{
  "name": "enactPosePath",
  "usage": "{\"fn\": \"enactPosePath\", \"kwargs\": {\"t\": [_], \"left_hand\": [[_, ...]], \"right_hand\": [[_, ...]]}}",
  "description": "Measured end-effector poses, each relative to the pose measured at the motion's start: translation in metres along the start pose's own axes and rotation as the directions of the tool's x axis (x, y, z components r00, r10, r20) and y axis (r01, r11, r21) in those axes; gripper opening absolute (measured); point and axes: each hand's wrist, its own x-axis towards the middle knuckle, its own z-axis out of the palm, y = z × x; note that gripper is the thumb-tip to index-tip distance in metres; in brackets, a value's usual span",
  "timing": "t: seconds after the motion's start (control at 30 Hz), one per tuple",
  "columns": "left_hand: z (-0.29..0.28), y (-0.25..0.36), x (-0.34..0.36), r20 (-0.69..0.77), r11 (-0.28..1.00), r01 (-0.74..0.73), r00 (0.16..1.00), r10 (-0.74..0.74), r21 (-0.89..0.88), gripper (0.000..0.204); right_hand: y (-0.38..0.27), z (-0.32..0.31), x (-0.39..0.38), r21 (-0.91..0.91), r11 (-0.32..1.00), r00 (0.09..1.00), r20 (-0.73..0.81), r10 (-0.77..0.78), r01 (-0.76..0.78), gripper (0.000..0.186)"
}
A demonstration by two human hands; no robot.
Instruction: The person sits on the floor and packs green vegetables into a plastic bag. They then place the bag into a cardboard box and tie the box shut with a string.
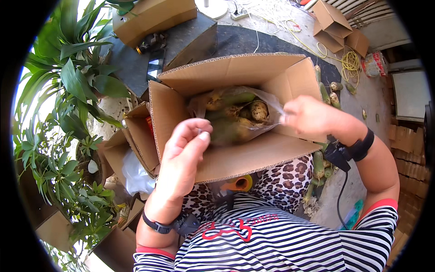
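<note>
An open cardboard box [229,170] rests before me over my lap. Inside it lies a clear plastic bag [271,100] with several long green radishes [259,111], their pale ends soiled. On the bag's right side, my right hand [308,117] is closed in a pinch on the plastic, pulling its edge taut toward the box's right wall. My left hand [183,149] is over the box's near left corner, thumb and fingers curled together beside the bag's left part. Whatever is between those fingertips is too small to make out. Motion blurs the radishes nearest that hand.
More radishes [334,99] lie on the floor to the right, beside a yellow rope [350,65]. Smaller boxes [140,131] and a white plastic bag [136,174] stand close on the left, near leafy plants [74,81]. An orange tape roll [242,182] sits below the box.
</note>
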Motion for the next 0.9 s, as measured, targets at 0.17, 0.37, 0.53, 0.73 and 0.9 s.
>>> {"fn": "enactPosePath", "kwargs": {"t": [0.17,0.37,0.53,0.73,0.9], "left_hand": [[0.008,0.013,0.004,-0.094,0.977,-0.11,0.987,0.129,0.183,0.036],[0.032,0.03,0.018,0.024,0.996,0.08,0.997,-0.079,-0.039,0.037],[0.036,0.032,0.033,0.019,0.933,0.008,1.0,-0.016,0.36,0.031],[0.017,0.004,0.026,-0.273,0.993,-0.109,0.957,0.094,-0.042,0.028],[0.052,0.014,0.029,0.154,0.865,-0.057,0.988,-0.024,0.498,0.017]], "right_hand": [[0.009,-0.008,0.014,0.491,0.86,0.983,-0.177,-0.057,0.139,0.022],[0.004,0.023,0.02,0.868,0.37,0.942,-0.328,-0.073,0.331,0.016],[0.047,0.016,-0.004,0.882,0.349,0.945,-0.326,-0.03,0.316,0.019],[0.035,0.026,-0.022,0.899,0.254,0.926,-0.376,0.03,0.357,0.016],[0.002,0.034,-0.003,0.799,0.533,0.961,-0.229,-0.157,0.278,0.021]]}}
